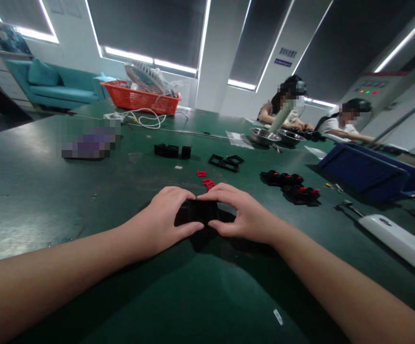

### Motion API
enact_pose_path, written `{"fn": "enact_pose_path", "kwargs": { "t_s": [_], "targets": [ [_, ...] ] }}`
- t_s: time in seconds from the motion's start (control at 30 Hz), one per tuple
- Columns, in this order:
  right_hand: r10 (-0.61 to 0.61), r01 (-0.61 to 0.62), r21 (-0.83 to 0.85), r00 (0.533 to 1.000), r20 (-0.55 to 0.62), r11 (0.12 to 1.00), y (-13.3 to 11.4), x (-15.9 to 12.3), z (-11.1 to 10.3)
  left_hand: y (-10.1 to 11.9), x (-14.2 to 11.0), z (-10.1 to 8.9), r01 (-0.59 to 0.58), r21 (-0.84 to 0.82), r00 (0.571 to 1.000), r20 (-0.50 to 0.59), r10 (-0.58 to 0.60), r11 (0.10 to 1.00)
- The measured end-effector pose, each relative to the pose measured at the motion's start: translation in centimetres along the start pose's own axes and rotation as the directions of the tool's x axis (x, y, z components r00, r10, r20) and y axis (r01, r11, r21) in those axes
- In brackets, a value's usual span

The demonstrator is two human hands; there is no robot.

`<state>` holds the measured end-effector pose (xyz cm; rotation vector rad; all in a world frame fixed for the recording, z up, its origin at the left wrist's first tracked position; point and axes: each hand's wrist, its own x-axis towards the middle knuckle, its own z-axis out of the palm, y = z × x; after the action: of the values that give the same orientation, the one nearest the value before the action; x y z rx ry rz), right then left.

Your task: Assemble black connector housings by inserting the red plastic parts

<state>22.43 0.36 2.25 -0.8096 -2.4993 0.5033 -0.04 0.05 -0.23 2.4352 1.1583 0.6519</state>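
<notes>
Between my two hands is a black plastic part [196, 210], gripped from both sides close above the green table. My left hand [166, 217] closes on its left side with thumb in front and fingers behind. On the right side, my right hand [241, 212] grips it the same way, and the fingertips of both hands nearly meet. Just beyond the fingers lie several small red plastic pieces [202, 174]. Farther back are black rectangular frames [225, 162] and black block-shaped parts [171, 151]. The held part's underside is hidden in shadow.
To the right sit black assemblies with red pieces [282, 178], a blue bin [365, 172] and a white-handled tool [397, 239]. An orange basket [143, 98], metal bowls [265, 136] and a blurred purple object [92, 142] stand farther off. Two people work at the far right.
</notes>
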Motion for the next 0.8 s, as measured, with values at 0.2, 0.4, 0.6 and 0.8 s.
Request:
{"fn": "enact_pose_path", "kwargs": {
  "t_s": [0.2,0.4,0.6,0.8],
  "targets": [
    [0.008,-0.008,0.0,1.0,0.004,1.0,-0.03,0.02,-0.02,0.0,-0.02,-0.01,0.005,-0.002,1.0,0.002,-0.005,1.0],
    [0.019,-0.019,0.012,1.0,0.003,1.0,-0.07,-0.01,-0.04,0.2,0.02,-0.16,0.012,-0.006,1.0,0.008,-0.012,1.0],
    [0.036,-0.036,0.02,0.999,0.012,0.999,-0.11,0.01,-0.07,0.26,-0.03,-0.25,0.017,-0.015,1.0,0.007,-0.016,1.0],
    [0.024,-0.024,0.012,1.0,0.015,1.0,-0.09,0.01,-0.11,0.17,-0.09,-0.21,0.014,-0.004,1.0,0.011,-0.014,1.0]
  ]
}}
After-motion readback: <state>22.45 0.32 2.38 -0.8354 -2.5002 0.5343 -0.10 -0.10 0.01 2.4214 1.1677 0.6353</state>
